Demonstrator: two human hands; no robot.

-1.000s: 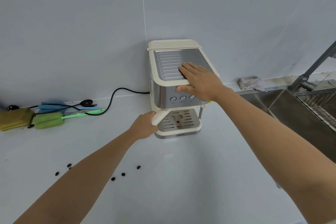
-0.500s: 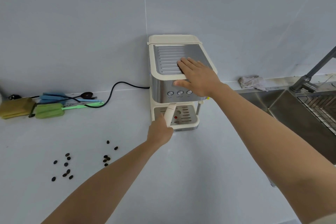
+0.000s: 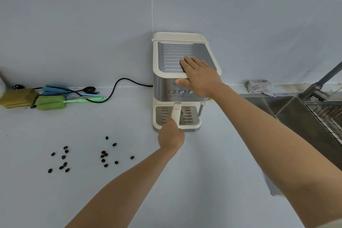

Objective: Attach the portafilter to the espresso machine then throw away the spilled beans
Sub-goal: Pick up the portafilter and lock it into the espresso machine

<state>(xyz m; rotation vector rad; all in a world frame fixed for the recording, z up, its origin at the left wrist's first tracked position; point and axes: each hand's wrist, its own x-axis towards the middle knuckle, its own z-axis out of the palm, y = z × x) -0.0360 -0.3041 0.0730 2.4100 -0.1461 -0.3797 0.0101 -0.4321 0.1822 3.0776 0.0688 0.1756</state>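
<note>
A cream and steel espresso machine (image 3: 164,61) stands against the tiled wall. The cream handle of the portafilter (image 3: 175,112) sticks out from under the machine's front, pointing straight toward me; its basket end is hidden beneath the machine. My left hand (image 3: 171,136) is closed around the near end of that handle. My right hand (image 3: 200,77) lies flat on the machine's top front edge, thumb on the steel face above the buttons. Several dark coffee beans (image 3: 103,155) are scattered on the white counter to the left, in two loose groups.
Green and blue brushes (image 3: 50,102), a brown sponge (image 3: 17,97), a black spoon and the machine's black power cord (image 3: 118,84) lie at the back left. A steel sink (image 3: 303,115) with a faucet and a grey rag (image 3: 260,87) sits to the right.
My left hand swung the portafilter handle from the machine's left side around to the front centre. The right hand stayed pressed on the machine's top. The view tilted, showing more beans.
</note>
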